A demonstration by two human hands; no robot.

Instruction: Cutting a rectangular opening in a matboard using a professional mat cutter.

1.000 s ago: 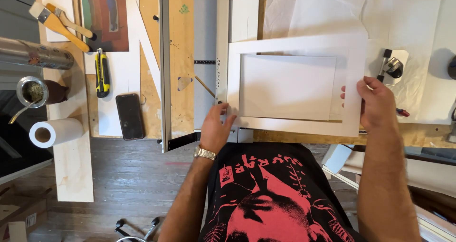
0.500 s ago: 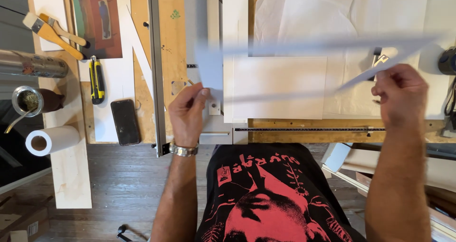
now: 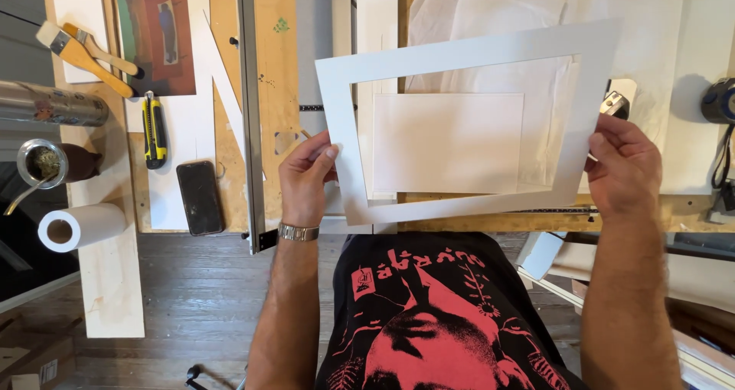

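— What are the two hands doing?

— They hold up a white cardboard mat frame with a big window cut in it (image 3: 467, 53). The left hand (image 3: 306, 177) pinches its left side. The right hand (image 3: 624, 168) pinches its right side.

— Where is the frame?

— It is lifted above the wooden counter (image 3: 283, 76), near the front edge, a bit tilted.

— What shows through the window?

— A plain white rectangle of card (image 3: 448, 143), lying flat on the counter.

— What else is there?

— A black phone (image 3: 200, 197) and a yellow utility knife (image 3: 154, 130) lie toward the left edge.
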